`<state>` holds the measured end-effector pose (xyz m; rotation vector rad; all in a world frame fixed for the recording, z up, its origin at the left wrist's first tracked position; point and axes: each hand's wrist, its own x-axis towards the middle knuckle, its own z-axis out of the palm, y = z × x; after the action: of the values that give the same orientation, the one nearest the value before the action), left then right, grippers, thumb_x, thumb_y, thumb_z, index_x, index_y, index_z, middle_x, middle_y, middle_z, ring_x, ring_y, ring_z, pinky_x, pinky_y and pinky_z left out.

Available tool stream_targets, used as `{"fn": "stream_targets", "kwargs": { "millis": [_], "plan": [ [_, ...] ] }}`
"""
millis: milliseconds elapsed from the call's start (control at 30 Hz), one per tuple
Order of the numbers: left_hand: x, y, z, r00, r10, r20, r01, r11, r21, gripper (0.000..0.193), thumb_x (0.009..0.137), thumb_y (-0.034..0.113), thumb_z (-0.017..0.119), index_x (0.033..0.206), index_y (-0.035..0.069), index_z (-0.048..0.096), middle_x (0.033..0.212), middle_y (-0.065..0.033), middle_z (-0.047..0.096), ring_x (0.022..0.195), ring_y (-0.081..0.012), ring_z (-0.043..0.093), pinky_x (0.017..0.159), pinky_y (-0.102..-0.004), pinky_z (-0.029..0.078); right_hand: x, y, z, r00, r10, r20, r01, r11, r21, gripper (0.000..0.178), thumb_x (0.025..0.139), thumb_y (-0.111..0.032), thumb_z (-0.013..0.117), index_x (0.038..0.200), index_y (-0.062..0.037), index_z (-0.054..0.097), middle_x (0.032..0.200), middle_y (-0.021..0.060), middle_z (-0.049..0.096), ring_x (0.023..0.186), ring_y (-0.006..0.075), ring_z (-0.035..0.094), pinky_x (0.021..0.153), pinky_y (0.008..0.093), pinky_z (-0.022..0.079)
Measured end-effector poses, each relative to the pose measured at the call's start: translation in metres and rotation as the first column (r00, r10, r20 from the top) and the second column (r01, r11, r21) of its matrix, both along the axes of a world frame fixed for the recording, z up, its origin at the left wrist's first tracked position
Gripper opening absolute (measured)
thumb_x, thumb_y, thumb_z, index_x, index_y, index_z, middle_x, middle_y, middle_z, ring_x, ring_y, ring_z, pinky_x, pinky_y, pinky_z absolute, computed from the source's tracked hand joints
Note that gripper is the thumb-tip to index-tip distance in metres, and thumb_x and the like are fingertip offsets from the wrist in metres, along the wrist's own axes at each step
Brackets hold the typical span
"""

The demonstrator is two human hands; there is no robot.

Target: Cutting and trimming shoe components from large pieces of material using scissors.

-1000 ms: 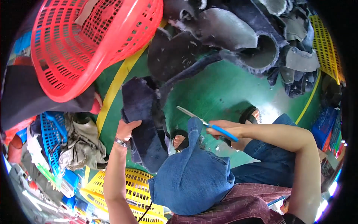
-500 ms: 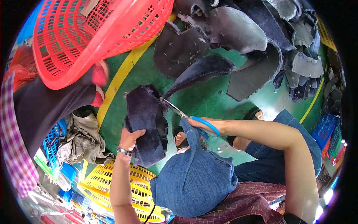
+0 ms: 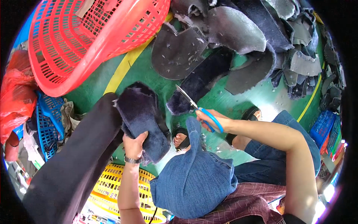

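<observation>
My left hand (image 3: 135, 145) is closed on the lower end of a dark, fuzzy fabric piece (image 3: 141, 106), thumb on top. In my right hand (image 3: 214, 120) is a pair of scissors (image 3: 190, 99) with blue handles, my fingers around the loops. The blades point up and left, apart from the held piece. Behind the blades, a dark plush strip (image 3: 209, 76) lies on the green floor (image 3: 160, 80), separate from the piece in my left hand. Beyond it lies a heap of grey and black fabric pieces (image 3: 236, 31).
A large red plastic basket (image 3: 59, 48) leans in at the upper left. A person's dark trouser leg (image 3: 74, 156) stands close to my left hand. A yellow basket (image 3: 108, 183) sits beside my left forearm; a blue crate (image 3: 50, 123) and red plastic bag (image 3: 16, 97) are farther left.
The strip that hung from the held piece at the scissors has come away and dropped to the floor. The scissors have moved slightly right. The other person's leg has come nearer on the left.
</observation>
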<state>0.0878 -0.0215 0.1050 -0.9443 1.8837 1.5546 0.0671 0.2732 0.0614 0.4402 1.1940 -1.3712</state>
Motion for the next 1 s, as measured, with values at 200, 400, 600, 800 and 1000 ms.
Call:
{"fn": "stream_targets", "kwargs": {
  "millis": [200, 400, 600, 800, 1000],
  "plan": [
    [-0.073, 0.057, 0.037, 0.84, -0.527, -0.127, 0.526, 0.849, -0.043, 0.053, 0.059, 0.008, 0.067, 0.107, -0.004, 0.048, 0.098, -0.0098, 0.057, 0.085, -0.0167, 0.054, 0.08, -0.0271, 0.042, -0.002, 0.081, 0.016, 0.775, 0.573, -0.266, -0.36, 0.747, 0.559, 0.057, 0.073, -0.061, 0.045, 0.088, -0.0064, 0.053, 0.08, 0.0173, 0.057, 0.078, 0.0326, 0.056, 0.067, 0.0411, 0.042],
    [-0.148, 0.159, -0.057, 0.584, -0.798, -0.151, 0.803, 0.54, 0.251, 0.056, 0.052, 0.02, 0.068, 0.103, 0.0, 0.056, 0.111, -0.0176, 0.051, 0.097, -0.0233, 0.052, 0.085, -0.0323, 0.04, -0.012, 0.152, 0.009, 0.984, -0.023, -0.177, 0.126, 0.789, 0.602, 0.057, 0.075, -0.061, 0.045, 0.082, -0.0052, 0.05, 0.056, 0.0008, 0.044, 0.048, 0.0108, 0.046, 0.043, 0.0232, 0.037],
    [-0.127, 0.213, -0.11, 0.554, -0.777, -0.3, 0.696, 0.63, -0.345, 0.054, 0.053, 0.025, 0.064, 0.102, 0.005, 0.057, 0.108, -0.0184, 0.051, 0.094, -0.0344, 0.052, 0.084, -0.0356, 0.041, -0.018, 0.183, 0.003, 0.987, -0.102, -0.121, 0.154, 0.786, 0.598, 0.062, 0.071, -0.066, 0.044, 0.082, -0.0056, 0.05, 0.057, 0.0021, 0.045, 0.049, 0.0125, 0.047, 0.045, 0.0245, 0.038],
    [-0.11, 0.064, -0.066, 0.838, -0.514, -0.183, 0.54, 0.737, 0.406, 0.036, 0.057, 0.01, 0.062, 0.09, -0.003, 0.057, 0.084, -0.0043, 0.058, 0.074, -0.0118, 0.053, 0.068, -0.0262, 0.044, -0.004, 0.148, 0.005, 0.977, 0.161, -0.141, -0.11, 0.942, 0.318, 0.055, 0.076, -0.06, 0.045, 0.083, -0.0053, 0.05, 0.064, 0.0017, 0.047, 0.057, 0.0107, 0.047, 0.053, 0.0232, 0.039],
    [-0.042, -0.032, -0.033, 0.996, -0.027, -0.089, 0.072, 0.824, 0.562, 0.07, 0.052, 0.009, 0.061, 0.118, -0.001, 0.04, 0.109, -0.0115, 0.052, 0.099, -0.0236, 0.051, 0.09, -0.0338, 0.036, -0.014, 0.047, 0.03, 0.977, 0.182, -0.112, -0.194, 0.975, -0.108, 0.059, 0.077, -0.061, 0.043, 0.087, -0.0042, 0.05, 0.067, 0.002, 0.046, 0.059, 0.0102, 0.045, 0.054, 0.0228, 0.039]
  ]
}}
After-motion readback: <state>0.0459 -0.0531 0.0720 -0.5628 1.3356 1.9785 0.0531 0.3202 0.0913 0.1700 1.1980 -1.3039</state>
